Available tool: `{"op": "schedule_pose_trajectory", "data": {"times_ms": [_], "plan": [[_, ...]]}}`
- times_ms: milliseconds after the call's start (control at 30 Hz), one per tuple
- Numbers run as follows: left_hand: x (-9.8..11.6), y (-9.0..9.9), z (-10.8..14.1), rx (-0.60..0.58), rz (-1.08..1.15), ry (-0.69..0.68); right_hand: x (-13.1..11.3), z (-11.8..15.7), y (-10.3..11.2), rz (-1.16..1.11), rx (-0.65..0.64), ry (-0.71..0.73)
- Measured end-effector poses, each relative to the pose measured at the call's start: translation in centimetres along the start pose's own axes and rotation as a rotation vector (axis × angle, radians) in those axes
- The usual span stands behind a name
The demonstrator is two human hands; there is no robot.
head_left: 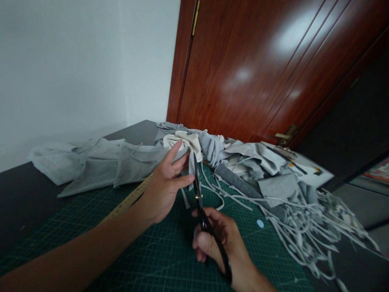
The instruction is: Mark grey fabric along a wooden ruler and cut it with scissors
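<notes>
In my right hand (223, 241) is a pair of black scissors (199, 202), its fingers wrapped through the handles and the blades pointing away from me. My left hand (167, 182) grips a piece of grey fabric (192, 164) between thumb and fingers, just left of the blades. The blades lie along the edge of that piece; whether they are cutting into it I cannot tell. Behind the fingers rests a bunched cream cloth (185, 142). Both hands are above a green cutting mat (152, 251).
Grey fabric pieces (100, 166) spread over the table at left. A yellow ruler (129, 198) lies partly under my left arm. To the right are heaped cloth (252, 156), tangled grey strips (304, 227) and a clipboard (313, 170). A wooden door (243, 73) stands behind.
</notes>
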State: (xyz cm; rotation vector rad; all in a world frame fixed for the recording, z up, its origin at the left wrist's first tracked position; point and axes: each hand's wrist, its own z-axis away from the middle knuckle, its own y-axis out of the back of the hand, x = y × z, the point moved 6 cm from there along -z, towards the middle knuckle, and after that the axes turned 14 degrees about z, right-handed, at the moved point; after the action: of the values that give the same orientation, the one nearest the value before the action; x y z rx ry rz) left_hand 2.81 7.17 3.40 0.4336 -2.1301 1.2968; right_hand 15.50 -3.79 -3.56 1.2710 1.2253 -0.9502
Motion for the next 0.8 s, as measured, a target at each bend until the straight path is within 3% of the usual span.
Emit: {"op": "schedule_pose_trajectory", "data": {"times_ms": [333, 800], "plan": [[0.6, 0.3, -0.8, -0.127, -0.077, 0.22, -0.2, 0.0, 0.0, -0.002, -0.025, -0.003], [1.5, 1.1, -1.3, -0.204, -0.163, 0.357, -0.2, 0.0, -0.3, -0.011, -0.063, -0.014]]}}
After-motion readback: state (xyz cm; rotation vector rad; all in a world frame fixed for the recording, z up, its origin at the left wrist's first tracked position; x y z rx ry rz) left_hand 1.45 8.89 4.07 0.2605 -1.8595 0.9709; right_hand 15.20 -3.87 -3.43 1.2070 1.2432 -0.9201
